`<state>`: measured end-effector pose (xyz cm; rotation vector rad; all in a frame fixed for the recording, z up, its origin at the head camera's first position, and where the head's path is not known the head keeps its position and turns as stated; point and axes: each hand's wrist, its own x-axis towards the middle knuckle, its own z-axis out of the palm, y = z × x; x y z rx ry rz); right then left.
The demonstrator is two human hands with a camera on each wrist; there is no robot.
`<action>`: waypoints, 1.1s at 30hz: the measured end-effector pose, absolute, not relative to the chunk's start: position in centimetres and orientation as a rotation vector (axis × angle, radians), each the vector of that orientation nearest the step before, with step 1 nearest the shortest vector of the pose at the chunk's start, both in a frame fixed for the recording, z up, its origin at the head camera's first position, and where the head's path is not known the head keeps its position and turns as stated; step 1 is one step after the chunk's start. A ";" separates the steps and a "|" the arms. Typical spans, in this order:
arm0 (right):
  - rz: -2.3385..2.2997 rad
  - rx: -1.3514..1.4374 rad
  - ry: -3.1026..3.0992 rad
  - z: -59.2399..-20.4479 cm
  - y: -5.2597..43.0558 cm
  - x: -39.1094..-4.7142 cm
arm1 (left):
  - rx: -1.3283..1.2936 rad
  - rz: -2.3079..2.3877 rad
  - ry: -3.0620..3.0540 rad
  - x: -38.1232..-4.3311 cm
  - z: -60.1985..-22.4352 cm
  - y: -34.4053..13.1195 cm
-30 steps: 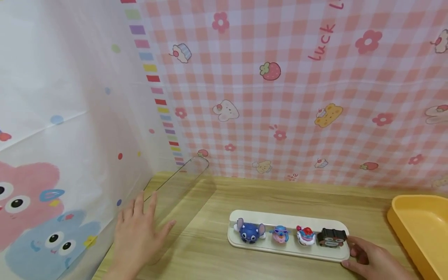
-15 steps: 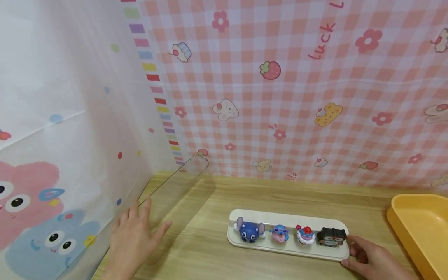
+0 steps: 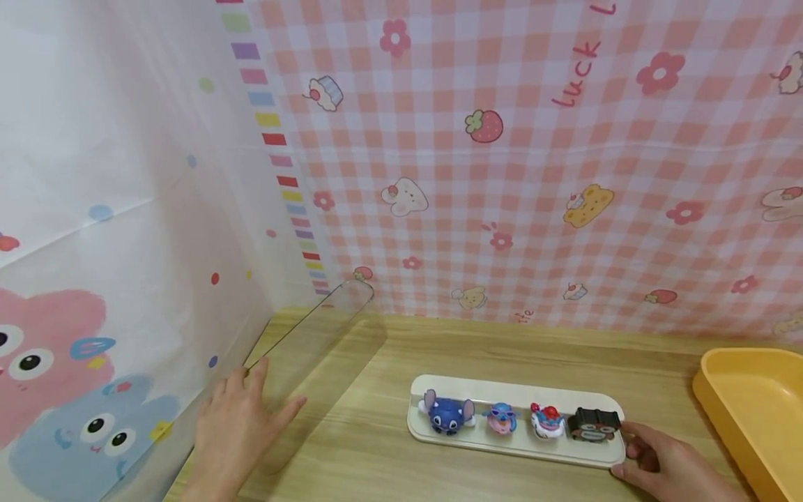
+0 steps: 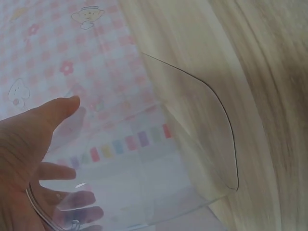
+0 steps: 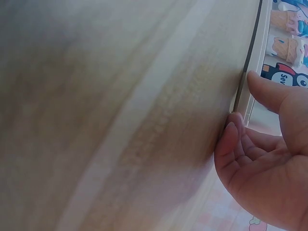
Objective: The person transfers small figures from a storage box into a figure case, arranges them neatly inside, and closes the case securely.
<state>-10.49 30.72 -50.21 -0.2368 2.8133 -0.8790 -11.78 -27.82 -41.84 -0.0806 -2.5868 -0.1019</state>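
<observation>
A long cream tray [image 3: 521, 450] with rounded ends lies on the wooden table, bearing a row of small figures. From left to right stand a blue big-eared figure [image 3: 448, 415], a blue-and-pink figure [image 3: 502, 420], a red-topped white figure [image 3: 548, 421] and a black blocky figure [image 3: 594, 425]. The right hand [image 3: 674, 460] holds the tray's right end, thumb on the rim and fingers curled against it. At the left, a long clear plastic cover [image 3: 323, 341] stands beside the left hand [image 3: 232, 429]. Its fingers are extended behind the clear wall, the thumb spread apart on the near side.
A yellow bin [image 3: 762, 411] stands to the right, past the right hand. Pink checked cloth [image 3: 502, 174] hangs along the table's back edge, and a white printed cloth [image 3: 125, 244] along the left.
The left hand has shifted slightly left and down along the clear cover. The right hand, the tray and its figures show no visible movement.
</observation>
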 end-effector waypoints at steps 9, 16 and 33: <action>-0.892 -0.253 2.812 -50.2 30.7 -10.5 | -0.099 -0.196 -2.543 -11.5 -42.2 -28.2; -0.908 -0.259 2.805 -50.3 30.8 -10.4 | -0.192 -0.192 -2.451 -11.2 -42.5 -28.5; -0.928 -0.310 2.833 -50.2 30.9 -10.2 | -0.385 -0.194 -2.139 -11.6 -42.0 -27.9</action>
